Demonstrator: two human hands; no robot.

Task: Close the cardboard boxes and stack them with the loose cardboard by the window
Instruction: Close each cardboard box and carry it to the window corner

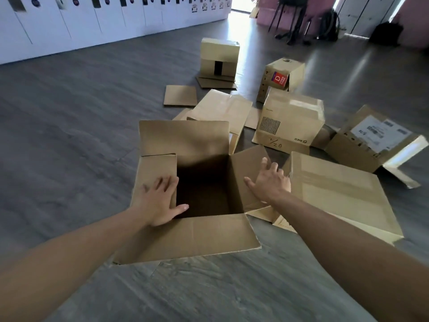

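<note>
Head view, floor of a room. Open cardboard box (204,194) stands upright nearest the person, all four flaps unfolded. Left hand (160,201), fingers spread and flat, rests on the left flap (157,168), thumb hooked over its inner edge, apparently to fold it inward first. Right hand (270,180), also spread wide and holding nothing, lies on the right flap (250,173), placed to bring that side over in turn. Far flap (183,138) stands raised; near flap (192,240) lies outward. Right of the open box lies a flattened box (343,194); beyond it, loose cardboard sheets (181,96) and several closed boxes (292,117), not yet stacked. No window stack is identifiable.
</note>
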